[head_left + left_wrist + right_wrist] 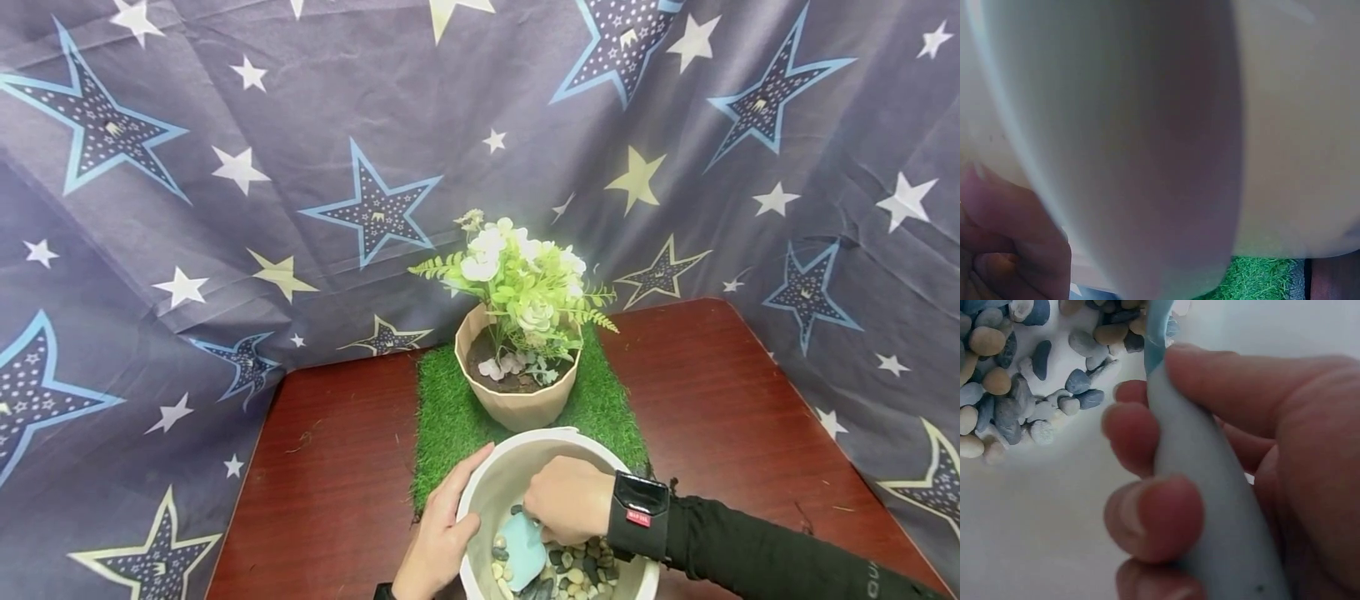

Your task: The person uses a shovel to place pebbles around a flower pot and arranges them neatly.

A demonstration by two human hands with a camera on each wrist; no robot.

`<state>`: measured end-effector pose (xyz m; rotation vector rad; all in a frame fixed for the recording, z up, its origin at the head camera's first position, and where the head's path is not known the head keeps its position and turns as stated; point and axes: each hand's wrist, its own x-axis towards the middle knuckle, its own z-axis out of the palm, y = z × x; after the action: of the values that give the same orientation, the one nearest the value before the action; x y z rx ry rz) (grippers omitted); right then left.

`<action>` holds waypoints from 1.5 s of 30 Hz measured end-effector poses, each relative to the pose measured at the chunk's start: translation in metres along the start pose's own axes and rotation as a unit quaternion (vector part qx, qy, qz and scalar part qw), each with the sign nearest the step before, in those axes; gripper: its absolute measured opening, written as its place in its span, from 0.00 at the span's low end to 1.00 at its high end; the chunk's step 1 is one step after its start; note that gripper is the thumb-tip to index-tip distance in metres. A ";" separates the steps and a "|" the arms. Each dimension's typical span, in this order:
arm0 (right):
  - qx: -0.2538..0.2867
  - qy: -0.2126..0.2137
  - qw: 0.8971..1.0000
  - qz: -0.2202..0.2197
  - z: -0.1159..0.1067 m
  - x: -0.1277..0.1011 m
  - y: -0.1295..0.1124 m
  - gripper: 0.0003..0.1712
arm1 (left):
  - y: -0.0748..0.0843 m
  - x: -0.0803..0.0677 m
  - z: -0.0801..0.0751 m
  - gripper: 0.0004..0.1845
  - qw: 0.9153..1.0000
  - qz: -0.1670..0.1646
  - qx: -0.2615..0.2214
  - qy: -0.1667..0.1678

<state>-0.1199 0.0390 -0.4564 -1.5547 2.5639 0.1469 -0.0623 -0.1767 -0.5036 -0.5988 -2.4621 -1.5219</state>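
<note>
A white bucket (510,467) stands at the front of the table with mixed pebbles (573,575) at its bottom. At its left side my left hand (442,525) holds the rim, thumb over the edge and fingers along the outside. My right hand (570,498) reaches inside and grips a small light-blue shovel (522,554) by its grey-blue handle (1200,450). The shovel's blade lies among the pebbles. In the right wrist view, fingers wrap the handle and pebbles (1007,409) lie beyond it. The left wrist view is mostly filled by a blurred pale surface.
Behind the bucket, a beige pot (517,408) with white flowers (525,275) and dark soil stands on a green grass mat (442,400). The mat lies on a reddish-brown table (337,467). A star-patterned grey cloth (300,167) hangs around the back and sides.
</note>
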 end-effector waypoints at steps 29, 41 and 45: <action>0.035 0.033 0.999 0.009 -0.012 -0.012 0.003 0.15 | 0.000 0.000 0.001 0.50 1.000 -0.003 -0.007 0.003; 0.078 0.002 0.997 -0.016 -0.017 -0.014 0.003 0.15 | 0.000 -0.001 0.000 0.50 1.000 -0.006 -0.008 0.005; 0.074 0.008 0.997 -0.014 -0.020 -0.018 0.001 0.14 | 0.000 0.000 0.001 0.50 1.000 -0.008 -0.010 0.003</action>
<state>-0.1142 0.0524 -0.4334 -1.5436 2.4992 -0.0560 -0.0620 -0.1760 -0.5039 -0.5780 -2.4563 -1.5542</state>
